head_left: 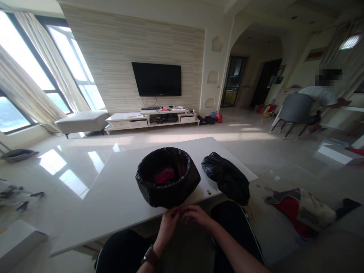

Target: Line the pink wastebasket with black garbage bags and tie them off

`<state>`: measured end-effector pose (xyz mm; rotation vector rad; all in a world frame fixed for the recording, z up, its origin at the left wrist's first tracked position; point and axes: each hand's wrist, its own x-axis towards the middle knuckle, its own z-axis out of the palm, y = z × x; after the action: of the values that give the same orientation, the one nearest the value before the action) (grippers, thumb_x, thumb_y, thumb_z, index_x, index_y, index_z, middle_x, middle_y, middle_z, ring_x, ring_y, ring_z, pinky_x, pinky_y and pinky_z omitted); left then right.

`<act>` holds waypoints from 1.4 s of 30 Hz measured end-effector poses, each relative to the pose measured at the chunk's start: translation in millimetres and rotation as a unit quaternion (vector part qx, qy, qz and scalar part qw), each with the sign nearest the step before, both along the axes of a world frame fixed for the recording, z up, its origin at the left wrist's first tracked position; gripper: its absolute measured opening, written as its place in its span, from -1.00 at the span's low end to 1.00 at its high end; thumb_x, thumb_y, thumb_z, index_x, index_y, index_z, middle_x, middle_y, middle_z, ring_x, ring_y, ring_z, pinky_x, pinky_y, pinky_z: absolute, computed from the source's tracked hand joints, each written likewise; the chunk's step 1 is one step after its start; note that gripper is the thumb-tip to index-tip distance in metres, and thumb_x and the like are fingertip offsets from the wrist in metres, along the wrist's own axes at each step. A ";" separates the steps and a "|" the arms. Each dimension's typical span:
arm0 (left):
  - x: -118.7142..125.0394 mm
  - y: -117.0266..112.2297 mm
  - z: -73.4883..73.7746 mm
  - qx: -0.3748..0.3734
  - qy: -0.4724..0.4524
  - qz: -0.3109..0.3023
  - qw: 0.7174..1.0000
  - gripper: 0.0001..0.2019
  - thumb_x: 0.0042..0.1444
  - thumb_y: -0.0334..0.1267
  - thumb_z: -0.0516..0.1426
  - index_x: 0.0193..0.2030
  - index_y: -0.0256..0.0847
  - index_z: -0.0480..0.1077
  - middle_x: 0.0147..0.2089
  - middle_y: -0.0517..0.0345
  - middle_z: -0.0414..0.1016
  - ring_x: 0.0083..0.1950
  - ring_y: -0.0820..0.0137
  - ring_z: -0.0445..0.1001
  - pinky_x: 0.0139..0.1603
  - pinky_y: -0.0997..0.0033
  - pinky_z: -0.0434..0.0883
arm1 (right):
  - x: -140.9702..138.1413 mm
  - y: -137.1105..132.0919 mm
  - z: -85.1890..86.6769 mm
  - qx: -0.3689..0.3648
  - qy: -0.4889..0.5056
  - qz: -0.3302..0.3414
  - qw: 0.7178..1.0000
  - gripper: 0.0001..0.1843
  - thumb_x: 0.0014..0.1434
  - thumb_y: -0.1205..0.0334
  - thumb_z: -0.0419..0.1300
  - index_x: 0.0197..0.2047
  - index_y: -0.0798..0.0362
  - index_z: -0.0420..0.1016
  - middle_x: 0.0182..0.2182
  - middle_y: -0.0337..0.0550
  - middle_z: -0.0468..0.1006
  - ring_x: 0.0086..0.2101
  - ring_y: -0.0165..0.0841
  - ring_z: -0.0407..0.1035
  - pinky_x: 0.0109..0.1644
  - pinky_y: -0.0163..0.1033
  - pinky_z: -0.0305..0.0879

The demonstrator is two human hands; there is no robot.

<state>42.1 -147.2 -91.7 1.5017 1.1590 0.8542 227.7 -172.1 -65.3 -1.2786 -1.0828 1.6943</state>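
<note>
My left hand (170, 217), with a dark watch (148, 253) on its wrist, is at the table's near edge. Its fingers are pressed together, and whatever they hold, if anything, is too small to make out. My right hand (195, 216) meets it from the right, fingers loosely curved and slightly apart, with nothing visible in them. Just beyond both hands stands a round bin lined with a black plastic bag (170, 193). Something pink-red (164, 175) shows inside it. To its right, a bunched black plastic bag (227, 175) lies over the table edge near my knee.
The white table (108, 193) spans the front. Small bits (209, 192) lie beside the bunched bag. Red and beige cloth (307, 208) is on the floor at right. A white box (19, 242) sits at lower left. A person (320, 96) sits on a grey chair (297, 108) at far right.
</note>
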 end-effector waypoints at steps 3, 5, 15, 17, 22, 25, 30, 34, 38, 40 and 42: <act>-2.4 2.4 -1.6 0.016 0.033 0.030 0.999 -0.56 0.19 0.06 0.08 -0.15 -0.27 0.60 -0.29 -0.04 0.63 -0.29 0.18 0.56 -0.24 0.26 0.45 | -3.0 0.0 -0.3 0.005 -0.010 0.026 1.000 -0.36 -0.09 0.08 0.32 0.11 0.06 0.66 -0.26 -0.09 0.73 -0.42 -0.35 0.49 -0.32 -0.25 0.13; -4.2 5.5 -4.6 0.006 0.045 0.048 0.998 -0.56 0.18 0.04 0.04 -0.17 -0.27 0.58 -0.29 -0.05 0.63 -0.33 0.19 0.56 -0.31 0.28 0.43 | -4.0 1.4 -2.4 0.009 -0.020 0.021 1.000 -0.36 -0.09 0.06 0.30 0.09 0.07 0.65 -0.29 -0.11 0.71 -0.42 -0.34 0.48 -0.31 -0.24 0.16; -6.6 2.3 -0.6 0.053 0.134 0.002 0.990 -0.71 0.13 -0.14 0.14 -0.24 -0.22 0.68 -0.22 -0.03 0.70 -0.18 0.16 0.60 -0.13 0.27 0.41 | -1.2 3.2 -7.7 -0.013 -0.041 0.003 0.999 -0.49 -0.11 0.03 0.25 -0.08 0.10 0.57 -0.36 -0.17 0.66 -0.45 -0.34 0.46 -0.34 -0.24 0.10; -5.3 0.6 1.1 0.058 0.146 -0.005 0.988 -0.70 0.15 -0.17 0.13 -0.18 -0.21 0.69 -0.19 -0.02 0.71 -0.17 0.17 0.61 -0.11 0.28 0.41 | -1.8 2.5 -6.7 -0.015 -0.040 0.005 0.999 -0.51 -0.11 0.02 0.25 -0.11 0.10 0.56 -0.39 -0.19 0.64 -0.46 -0.35 0.45 -0.34 -0.24 0.11; -3.2 -0.2 2.0 0.072 0.143 -0.031 0.987 -0.66 0.21 -0.21 0.10 -0.05 -0.22 0.66 -0.05 -0.06 0.70 -0.02 0.15 0.61 0.04 0.27 0.41 | -2.1 2.3 -5.9 -0.019 -0.035 0.002 0.999 -0.51 -0.10 0.00 0.24 -0.13 0.10 0.54 -0.41 -0.20 0.63 -0.46 -0.37 0.43 -0.33 -0.24 0.08; -3.8 -1.6 3.0 0.085 0.160 -0.055 0.982 -0.66 0.27 -0.23 0.05 -0.03 -0.20 0.65 -0.02 -0.05 0.69 0.03 0.16 0.60 0.09 0.28 0.40 | -1.7 2.0 -5.8 -0.027 -0.029 0.004 0.999 -0.54 -0.11 0.00 0.26 -0.16 0.10 0.55 -0.42 -0.20 0.63 -0.47 -0.37 0.43 -0.33 -0.24 0.07; -3.9 -4.6 6.6 0.089 0.193 -0.075 0.974 -0.67 0.33 -0.26 0.03 -0.01 -0.18 0.63 -0.01 -0.03 0.68 0.03 0.20 0.59 0.07 0.32 0.37 | -1.0 -0.2 -4.3 -0.038 -0.015 -0.004 0.999 -0.55 -0.07 -0.04 0.27 -0.18 0.10 0.58 -0.42 -0.20 0.62 -0.46 -0.39 0.42 -0.31 -0.24 0.09; -2.5 -5.3 8.7 0.053 0.248 -0.039 0.967 -0.72 0.33 -0.28 0.07 -0.05 -0.17 0.63 -0.06 -0.02 0.69 -0.04 0.20 0.60 -0.08 0.35 0.32 | -2.8 -2.5 -2.8 -0.043 -0.005 0.004 0.999 -0.53 -0.07 -0.04 0.27 -0.16 0.10 0.62 -0.43 -0.20 0.63 -0.46 -0.40 0.42 -0.31 -0.24 0.10; -5.1 -1.3 6.4 0.023 0.284 0.014 0.959 -0.72 0.36 -0.26 0.05 -0.03 -0.18 0.60 -0.04 -0.07 0.68 -0.02 0.15 0.60 -0.13 0.33 0.28 | -5.6 -2.2 -5.3 -0.044 -0.005 0.006 0.999 -0.47 -0.08 0.00 0.29 -0.05 0.10 0.61 -0.40 -0.17 0.65 -0.43 -0.37 0.45 -0.29 -0.23 0.16; -7.2 1.3 4.5 -0.003 0.292 0.030 0.956 -0.70 0.36 -0.23 0.04 -0.03 -0.19 0.61 -0.05 -0.10 0.68 -0.05 0.13 0.61 -0.18 0.32 0.27 | -5.4 0.0 -8.3 -0.040 -0.014 -0.014 0.999 -0.46 -0.07 0.01 0.27 -0.03 0.08 0.57 -0.39 -0.19 0.64 -0.42 -0.36 0.45 -0.29 -0.24 0.18; -8.4 2.6 2.9 -0.016 0.289 0.027 0.957 -0.72 0.33 -0.24 0.07 -0.08 -0.17 0.64 -0.09 -0.07 0.69 -0.09 0.16 0.62 -0.21 0.33 0.27 | -4.1 3.0 -11.9 -0.032 -0.031 -0.037 0.998 -0.50 -0.06 0.05 0.24 -0.04 0.05 0.53 -0.40 -0.23 0.61 -0.42 -0.35 0.45 -0.31 -0.24 0.17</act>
<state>33.7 -144.6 -88.8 1.7567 1.6303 0.4271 223.6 -169.1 -77.2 -1.4037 -1.0113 1.6541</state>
